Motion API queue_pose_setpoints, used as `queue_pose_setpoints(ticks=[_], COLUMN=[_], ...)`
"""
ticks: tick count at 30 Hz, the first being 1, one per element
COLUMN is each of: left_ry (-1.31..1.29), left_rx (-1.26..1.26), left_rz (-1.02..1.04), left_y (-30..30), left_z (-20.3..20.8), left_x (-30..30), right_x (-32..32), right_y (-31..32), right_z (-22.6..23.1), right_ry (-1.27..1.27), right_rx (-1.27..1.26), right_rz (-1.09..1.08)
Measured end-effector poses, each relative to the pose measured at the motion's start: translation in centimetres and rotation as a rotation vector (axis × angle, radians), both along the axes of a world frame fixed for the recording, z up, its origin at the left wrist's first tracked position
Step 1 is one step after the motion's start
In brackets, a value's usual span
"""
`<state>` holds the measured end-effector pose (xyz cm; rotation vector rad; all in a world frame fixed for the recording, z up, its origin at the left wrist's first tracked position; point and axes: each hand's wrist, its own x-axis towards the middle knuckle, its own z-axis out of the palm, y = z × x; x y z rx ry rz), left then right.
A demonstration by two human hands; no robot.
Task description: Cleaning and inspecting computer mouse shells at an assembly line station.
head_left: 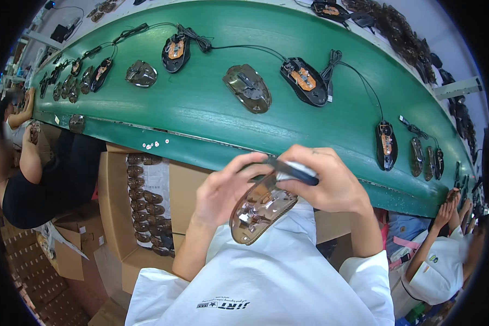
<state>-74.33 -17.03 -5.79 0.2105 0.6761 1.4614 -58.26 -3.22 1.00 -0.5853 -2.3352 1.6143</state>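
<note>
A translucent brown computer mouse shell (251, 216) is held in front of my chest, its inner side with ribs and posts showing. My left hand (214, 194) supports it from the left, thumb side against it and fingers curled over its upper end. My right hand (331, 179) is closed around a small tool with a white and dark blue handle (298, 171). The tool's dark tip lies across the shell's upper end, near my left fingertips. Motion smears that end, and the exact kind of tool cannot be made out.
A green conveyor belt (195, 108) carries open mice with cables (304, 81) and brown shells (247, 88). Small white bits (156, 144) lie on its near edge. A cardboard box (114, 201) of shells stands at left. Co-workers sit left (30, 157) and right (437, 266).
</note>
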Motion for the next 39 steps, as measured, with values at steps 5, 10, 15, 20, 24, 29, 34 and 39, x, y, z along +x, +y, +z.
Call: queue_pose_setpoints(ticks=[5, 10, 15, 20, 24, 29, 34, 39], left_ry=[0.229, -0.435, -0.038, 0.178, 0.171, 0.197, 0.258, 0.407], left_rx=[-0.093, 0.447, 0.082, -0.04, -0.004, -0.037, -0.021, -0.049], left_rz=[-0.389, -0.086, 0.122, 0.174, 0.184, 0.193, 0.139, 0.142], left_y=[-0.5, -0.4, -0.8, -0.6, -0.9, -1.2, -1.5, -1.5], left_z=[1.1, -4.2, -0.7, 0.6, 0.2, -0.4, -0.3, 0.3], left_x=[0.2, 0.0, 1.0, 1.5, 1.2, 1.2, 0.9, 1.3], right_x=[-0.9, -1.4, -1.6, -2.0, -2.4, -2.7, -3.0, -3.3], right_y=[0.3, -1.7, -3.0, -3.2, -3.3, -3.4, -3.9, -4.6], right_z=[-0.5, 1.4, -0.3, -0.6, -0.5, 0.0, 0.2, 0.9], right_ry=[-0.031, -0.2, -0.375, -0.313, -0.297, -0.303, -0.333, -0.375], right_rx=[0.452, 0.888, 1.072, 1.163, 1.214, 1.23, 1.279, 1.36], right_rz=[0.152, -0.128, 0.007, 0.024, 0.034, 0.056, 0.071, 0.085])
